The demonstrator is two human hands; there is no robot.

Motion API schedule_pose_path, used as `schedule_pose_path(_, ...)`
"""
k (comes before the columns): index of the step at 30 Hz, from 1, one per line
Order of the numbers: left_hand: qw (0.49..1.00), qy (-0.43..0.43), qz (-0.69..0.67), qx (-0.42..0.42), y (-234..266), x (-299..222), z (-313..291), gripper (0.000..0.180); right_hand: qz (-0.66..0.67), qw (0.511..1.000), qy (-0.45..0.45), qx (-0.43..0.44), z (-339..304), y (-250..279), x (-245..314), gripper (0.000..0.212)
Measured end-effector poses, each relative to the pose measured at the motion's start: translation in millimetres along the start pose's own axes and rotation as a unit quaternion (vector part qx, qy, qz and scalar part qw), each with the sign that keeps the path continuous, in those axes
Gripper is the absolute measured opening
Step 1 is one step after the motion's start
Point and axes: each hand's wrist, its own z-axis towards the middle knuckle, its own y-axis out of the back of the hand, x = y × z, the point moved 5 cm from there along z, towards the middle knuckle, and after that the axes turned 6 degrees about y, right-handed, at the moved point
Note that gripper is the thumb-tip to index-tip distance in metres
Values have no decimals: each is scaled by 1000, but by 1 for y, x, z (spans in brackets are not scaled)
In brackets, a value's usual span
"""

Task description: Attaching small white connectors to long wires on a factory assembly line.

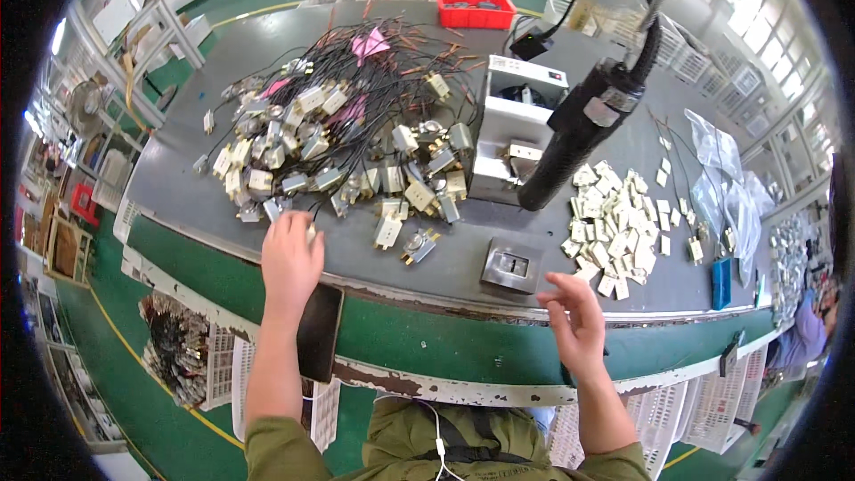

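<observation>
My left hand (pixel 292 254) is at the near edge of a heap of small metal parts with cream faces and black leads (pixel 312 138). Its fingers curl down, with a small cream-and-metal part (pixel 312 231) showing between thumb and fingers; the fingertips are partly hidden. Over the table's front edge, my right hand (pixel 577 321) is open, thumb and fingers apart and nothing in them. Just left of it sits a square metal block with a slotted recess (pixel 512 265). Two loose cream-faced parts, one upright (pixel 388 230) and one lying on its side (pixel 420 247), are between the hands.
A grey metal press-like device (pixel 512 125) stands mid-table beside a thick black cylindrical tool (pixel 583 129) hanging at a slant. Right of it are a pile of cream covers (pixel 614 227), clear plastic bags (pixel 726 183) and a blue holder (pixel 721 283). A red bin (pixel 475 9) stands far back.
</observation>
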Motion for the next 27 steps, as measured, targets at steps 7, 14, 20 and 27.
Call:
schedule_pose_path(7,997,14,-39,62,36,-31,-35,25,20,986,3,165,2,-42,8,34)
schedule_pose_path(14,917,-138,-254,275,15,-103,-65,45,343,894,-197,210,16,-120,16,53)
schedule_pose_path(20,983,-158,-72,62,-2,-81,-42,42,-45,973,-72,215,7,-81,24,55)
schedule_pose_path(27,984,-55,-166,18,-3,-57,-1,20,82,977,-20,196,-40,-8,51,55)
